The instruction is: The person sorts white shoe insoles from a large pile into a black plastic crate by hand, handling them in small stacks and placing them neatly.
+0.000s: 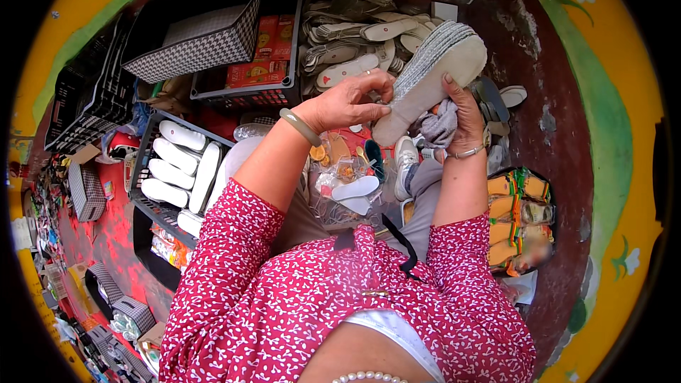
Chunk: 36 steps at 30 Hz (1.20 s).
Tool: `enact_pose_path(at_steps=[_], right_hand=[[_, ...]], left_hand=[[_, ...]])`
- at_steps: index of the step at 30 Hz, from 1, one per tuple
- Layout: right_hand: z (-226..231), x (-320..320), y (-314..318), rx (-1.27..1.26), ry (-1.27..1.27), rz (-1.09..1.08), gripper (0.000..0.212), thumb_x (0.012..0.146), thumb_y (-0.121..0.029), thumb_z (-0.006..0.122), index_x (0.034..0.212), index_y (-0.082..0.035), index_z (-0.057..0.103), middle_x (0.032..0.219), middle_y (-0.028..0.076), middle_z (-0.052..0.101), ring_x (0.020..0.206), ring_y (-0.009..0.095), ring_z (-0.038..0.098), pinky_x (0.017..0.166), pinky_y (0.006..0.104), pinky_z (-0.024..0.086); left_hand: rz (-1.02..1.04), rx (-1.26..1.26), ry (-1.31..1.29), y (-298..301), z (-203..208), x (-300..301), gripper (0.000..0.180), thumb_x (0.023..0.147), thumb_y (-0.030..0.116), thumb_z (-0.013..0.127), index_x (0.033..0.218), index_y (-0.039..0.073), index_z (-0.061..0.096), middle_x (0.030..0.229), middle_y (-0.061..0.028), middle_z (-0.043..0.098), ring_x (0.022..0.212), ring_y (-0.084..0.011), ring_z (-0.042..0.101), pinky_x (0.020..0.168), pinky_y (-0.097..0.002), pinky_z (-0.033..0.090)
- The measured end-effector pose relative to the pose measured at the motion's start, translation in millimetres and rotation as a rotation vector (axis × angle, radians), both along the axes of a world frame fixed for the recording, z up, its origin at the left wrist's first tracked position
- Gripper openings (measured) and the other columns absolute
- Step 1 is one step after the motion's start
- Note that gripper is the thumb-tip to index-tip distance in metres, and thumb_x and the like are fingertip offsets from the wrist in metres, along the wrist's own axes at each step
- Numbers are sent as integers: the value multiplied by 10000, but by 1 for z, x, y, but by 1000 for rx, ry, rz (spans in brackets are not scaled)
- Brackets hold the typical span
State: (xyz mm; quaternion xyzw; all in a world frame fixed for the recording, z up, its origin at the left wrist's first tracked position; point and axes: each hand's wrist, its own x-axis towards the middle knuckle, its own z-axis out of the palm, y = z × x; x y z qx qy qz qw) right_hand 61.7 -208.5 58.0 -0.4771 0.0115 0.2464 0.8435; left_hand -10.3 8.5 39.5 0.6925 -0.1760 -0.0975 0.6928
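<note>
The right hand (468, 120) pinched a cream-and-grey, sole-shaped layered stack (447, 62) slanting up-right; the left hand (344, 103), nearer its lower end, curled at its left edge, pinch unclear.

Stack of sole-shaped cream insoles with grey-and-white layered edges (425, 92): held in the right hand (466, 118), tilted, broad end toward upper right, narrow end toward lower left, cream face exposed. Crumpled soft grey cloth (438, 125): bunched beside the stack, against the right hand.

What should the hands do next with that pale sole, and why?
Maybe steady the lower end of the pale sole with the left hand: it is close to that end, while the right hand holds the sole from the other side.
</note>
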Motion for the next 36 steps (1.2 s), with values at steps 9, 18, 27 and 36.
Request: enact_pose_path(at_steps=[9, 18, 27, 36], right_hand=[[6, 3, -4, 2, 126, -51, 412, 795, -263, 703, 1101, -39, 541, 988, 87, 611, 859, 199, 605, 719, 330, 506], [-20, 14, 8, 77, -18, -206, 501, 791, -238, 717, 1172, 8, 504, 1102, 94, 587, 971, 220, 581, 845, 352, 474], [-22, -4, 31, 226, -2, -213, 520, 805, -249, 701, 1203, 0, 477, 1126, 104, 569, 995, 238, 573, 851, 374, 480], [-27, -3, 30, 214, -31, -200, 580, 791, -314, 707, 1216, -6, 462, 1131, 107, 563, 1009, 251, 570, 868, 386, 477]], left_hand=[[62, -78, -130, 1, -7, 5, 197, 800, 102, 653, 933, 36, 523, 1180, -125, 493, 1016, -163, 474, 885, -287, 398], [535, 362, -293, -23, -12, 5, 743, 738, 194, 747, 1356, 62, 358, 1290, -180, 435, 1169, -282, 466, 951, -330, 403], [799, 593, -503, -29, -20, 7, 633, 687, 60, 646, 1285, 29, 441, 1228, -213, 416, 1118, -364, 456, 956, -371, 394], [761, 567, -526, -24, -25, 9, 667, 660, 80, 581, 1301, 5, 409, 1290, -280, 351, 1180, -431, 381, 1012, -418, 336]])
